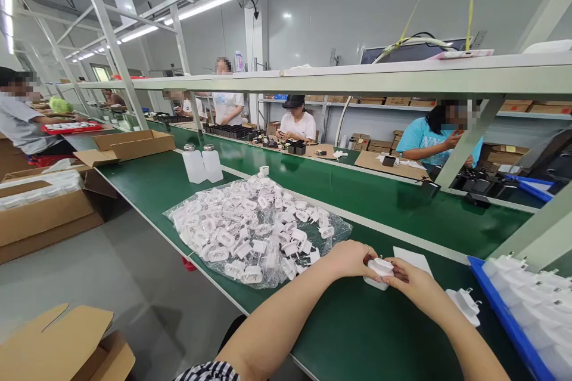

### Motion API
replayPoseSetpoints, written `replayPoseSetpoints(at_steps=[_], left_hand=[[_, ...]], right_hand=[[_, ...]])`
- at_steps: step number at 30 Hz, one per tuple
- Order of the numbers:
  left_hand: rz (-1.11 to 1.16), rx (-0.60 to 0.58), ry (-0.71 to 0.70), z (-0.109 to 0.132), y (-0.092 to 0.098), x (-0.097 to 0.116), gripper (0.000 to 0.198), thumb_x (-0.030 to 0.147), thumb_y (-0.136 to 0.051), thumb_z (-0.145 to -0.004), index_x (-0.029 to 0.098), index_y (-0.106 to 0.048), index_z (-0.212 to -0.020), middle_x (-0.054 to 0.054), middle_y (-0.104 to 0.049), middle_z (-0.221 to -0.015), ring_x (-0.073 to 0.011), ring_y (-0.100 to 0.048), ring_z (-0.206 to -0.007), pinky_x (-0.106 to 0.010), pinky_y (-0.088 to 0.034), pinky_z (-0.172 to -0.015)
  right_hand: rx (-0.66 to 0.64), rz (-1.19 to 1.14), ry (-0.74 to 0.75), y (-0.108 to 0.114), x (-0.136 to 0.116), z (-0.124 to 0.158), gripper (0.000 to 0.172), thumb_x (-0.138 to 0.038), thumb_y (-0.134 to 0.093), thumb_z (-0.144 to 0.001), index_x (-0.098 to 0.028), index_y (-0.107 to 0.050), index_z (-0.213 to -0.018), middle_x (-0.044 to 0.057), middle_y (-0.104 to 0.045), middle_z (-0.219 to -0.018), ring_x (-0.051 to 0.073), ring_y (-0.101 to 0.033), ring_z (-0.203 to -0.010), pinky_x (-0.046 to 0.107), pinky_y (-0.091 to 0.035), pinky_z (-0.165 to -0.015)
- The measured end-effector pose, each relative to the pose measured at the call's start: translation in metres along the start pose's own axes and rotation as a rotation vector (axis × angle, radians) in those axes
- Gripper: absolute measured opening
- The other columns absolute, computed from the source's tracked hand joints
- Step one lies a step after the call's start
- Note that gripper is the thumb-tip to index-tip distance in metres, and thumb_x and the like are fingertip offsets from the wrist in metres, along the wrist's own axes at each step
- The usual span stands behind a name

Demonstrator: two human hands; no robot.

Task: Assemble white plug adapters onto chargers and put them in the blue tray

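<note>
Between my two hands is a white plug adapter (pixel 379 272), held just above the green bench. My left hand (pixel 351 260) grips it from the left, thumb and fingers closed at its edge. From the right, my right hand (pixel 410 282) pinches its other side. A heap of white plug housings (pixel 250 220) lies on clear plastic to the left of my hands. To the right of my right hand rests another white plug adapter (pixel 465 304), its pins showing. Behind my hands lies a flat white piece (pixel 412 259).
A blue tray (pixel 500 303) with rows of white adapters stands at the right. Two white bottles (pixel 202 164) and an open carton (pixel 134 145) sit farther left. An overhead shelf (pixel 313 78) crosses above the green bench (pixel 357 333). Several people work beyond it.
</note>
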State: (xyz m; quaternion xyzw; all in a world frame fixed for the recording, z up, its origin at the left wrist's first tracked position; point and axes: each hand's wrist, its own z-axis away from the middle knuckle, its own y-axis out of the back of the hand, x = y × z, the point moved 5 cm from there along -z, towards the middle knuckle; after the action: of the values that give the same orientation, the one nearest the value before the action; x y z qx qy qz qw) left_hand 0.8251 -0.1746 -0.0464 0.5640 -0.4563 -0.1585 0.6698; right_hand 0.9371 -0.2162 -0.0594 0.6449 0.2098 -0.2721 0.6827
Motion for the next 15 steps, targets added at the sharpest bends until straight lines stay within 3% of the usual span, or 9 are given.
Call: replayPoseSetpoints(at_steps=[4, 9, 15], left_hand=[[-0.024, -0.030, -0.019, 0.002, 0.002, 0.003, 0.035, 0.043, -0.051, -0.062, 0.022, -0.054, -0.090, 0.001, -0.058, -0.081, -0.0122, -0.052, -0.072, -0.017, -0.035, -0.055], [0.010, -0.120, 0.200, 0.005, 0.005, 0.003, 0.034, 0.038, -0.058, -0.056, 0.023, -0.057, -0.088, 0.002, -0.059, -0.083, -0.0126, -0.053, -0.073, -0.017, -0.038, -0.056], [-0.181, -0.263, 0.288, -0.005, 0.014, 0.019, 0.044, 0.030, -0.065, -0.050, 0.017, -0.055, -0.091, -0.007, -0.058, -0.088, -0.0203, -0.052, -0.080, -0.025, -0.041, -0.063]], right_hand=[[-0.040, -0.085, 0.034, -0.004, 0.003, -0.001, 0.020, -0.032, -0.048, -0.058, -0.022, -0.048, -0.076, 0.002, -0.061, -0.078, 0.019, -0.055, -0.077, 0.025, -0.040, -0.068], [-0.056, -0.051, 0.051, -0.007, -0.007, 0.001, 0.014, -0.033, -0.048, -0.056, -0.021, -0.042, -0.056, -0.002, -0.054, -0.053, 0.016, -0.052, -0.058, 0.024, -0.038, -0.053], [-0.087, 0.032, 0.021, -0.003, -0.015, -0.001, 0.007, -0.026, -0.048, -0.054, -0.020, -0.044, -0.053, -0.001, -0.057, -0.056, 0.016, -0.052, -0.059, 0.024, -0.036, -0.054]])
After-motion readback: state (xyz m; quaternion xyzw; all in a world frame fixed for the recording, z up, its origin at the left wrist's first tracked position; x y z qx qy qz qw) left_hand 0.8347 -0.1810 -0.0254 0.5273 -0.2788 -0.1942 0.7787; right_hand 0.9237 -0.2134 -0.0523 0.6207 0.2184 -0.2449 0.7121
